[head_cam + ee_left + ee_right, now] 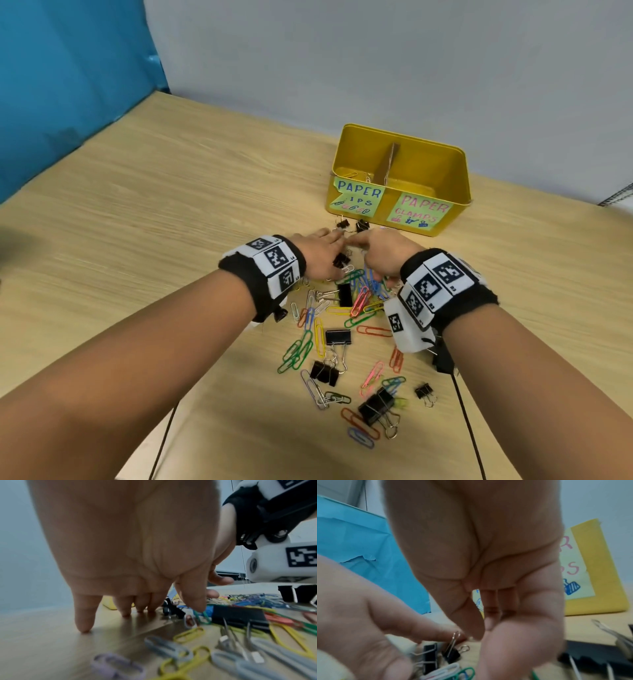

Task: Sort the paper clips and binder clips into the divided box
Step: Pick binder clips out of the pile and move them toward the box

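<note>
A yellow box with a cardboard divider stands at the back right. Its left half is labelled paper clips and its right half paper clamps. Coloured paper clips and black binder clips lie in a pile in front of it. My left hand has straight fingers with their tips on the table, the thumb touching a green paper clip. My right hand curls beside it, thumb and fingertip close together by a small binder clip. What they pinch is hidden.
Two small binder clips lie just before the box. A large binder clip sits between my wrists. More binder clips and paper clips spread toward me. A blue sheet covers the left wall. Bare wooden table extends left.
</note>
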A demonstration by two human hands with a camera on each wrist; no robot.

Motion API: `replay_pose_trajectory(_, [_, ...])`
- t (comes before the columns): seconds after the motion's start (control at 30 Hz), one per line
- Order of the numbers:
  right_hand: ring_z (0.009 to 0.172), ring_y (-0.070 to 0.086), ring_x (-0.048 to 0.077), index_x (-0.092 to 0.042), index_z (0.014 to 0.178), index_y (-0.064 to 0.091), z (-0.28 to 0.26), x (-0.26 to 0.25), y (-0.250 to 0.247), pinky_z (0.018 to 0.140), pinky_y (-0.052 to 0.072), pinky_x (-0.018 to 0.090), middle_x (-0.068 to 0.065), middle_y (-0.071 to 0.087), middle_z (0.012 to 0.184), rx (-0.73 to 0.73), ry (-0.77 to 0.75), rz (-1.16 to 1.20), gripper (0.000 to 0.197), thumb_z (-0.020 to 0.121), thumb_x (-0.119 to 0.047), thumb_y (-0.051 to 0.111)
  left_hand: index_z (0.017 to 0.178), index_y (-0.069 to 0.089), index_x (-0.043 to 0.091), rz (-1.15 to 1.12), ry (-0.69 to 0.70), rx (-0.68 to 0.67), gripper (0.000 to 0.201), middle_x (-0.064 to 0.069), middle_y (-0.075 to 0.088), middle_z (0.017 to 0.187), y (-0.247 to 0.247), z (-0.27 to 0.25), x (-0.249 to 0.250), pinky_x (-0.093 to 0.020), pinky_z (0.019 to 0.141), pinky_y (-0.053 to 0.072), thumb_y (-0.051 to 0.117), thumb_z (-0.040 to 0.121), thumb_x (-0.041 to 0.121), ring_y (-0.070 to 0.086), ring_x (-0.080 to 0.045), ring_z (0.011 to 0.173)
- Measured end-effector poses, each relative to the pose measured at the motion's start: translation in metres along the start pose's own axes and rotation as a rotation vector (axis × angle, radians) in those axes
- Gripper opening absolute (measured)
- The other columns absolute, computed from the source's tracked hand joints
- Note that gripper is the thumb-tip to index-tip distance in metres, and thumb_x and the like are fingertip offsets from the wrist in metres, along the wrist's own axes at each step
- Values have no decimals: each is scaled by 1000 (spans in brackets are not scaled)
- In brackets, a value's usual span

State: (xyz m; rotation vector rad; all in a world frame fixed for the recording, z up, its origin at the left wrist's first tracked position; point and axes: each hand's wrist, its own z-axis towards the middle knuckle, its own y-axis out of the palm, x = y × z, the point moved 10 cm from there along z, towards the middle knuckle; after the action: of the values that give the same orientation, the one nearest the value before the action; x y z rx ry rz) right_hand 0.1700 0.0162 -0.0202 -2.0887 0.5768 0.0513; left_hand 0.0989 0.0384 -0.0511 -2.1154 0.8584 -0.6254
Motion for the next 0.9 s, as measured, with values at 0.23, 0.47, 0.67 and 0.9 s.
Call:
replay_pose_trajectory(0.23, [59, 50, 14, -25, 147, 29, 3, 7, -4, 47, 44, 22, 12, 57, 124, 15, 68, 14, 64, 92, 7, 33, 150, 1, 19, -15, 22, 12, 83, -2, -6, 160, 12, -24, -6, -50, 119, 9, 42, 89, 56, -1, -22, 148])
replay_pose_trajectory(0.47, [91, 61, 19, -21, 106, 67, 1, 0, -17, 77, 53, 30, 5, 64, 121, 195, -18, 36, 36, 86, 0, 45, 144, 29, 18, -35, -49, 101, 67, -10, 44, 139, 11, -55, -22, -46, 106, 35, 46, 89, 52, 43, -30, 128])
replay_pose_trajectory(0.67, [106, 62, 17, -21, 116, 65, 6, -17, -10, 88, 47, 22, 1, 66, 114, 207, -122, 140, 42, 85, 1, 46, 120, 54, 11, -158, 71, 208, 39, -10, 50, 120, -4, -49, 1, -40, 97, 45, 55, 89, 35, 51, -27, 113])
replay_pose_trajectory(0.9, [99, 60, 23, -13, 94, 69, -1, 33, -30, 90, 49, 31, 10, 68, 110, 343, 57, 151, 24, 88, 0, 49, 135, 48, 13, -253, 114, 161, 42, -10, 46, 138, -14, -21, -7, -36, 110, 35, 47, 93, 20, 44, -24, 128])
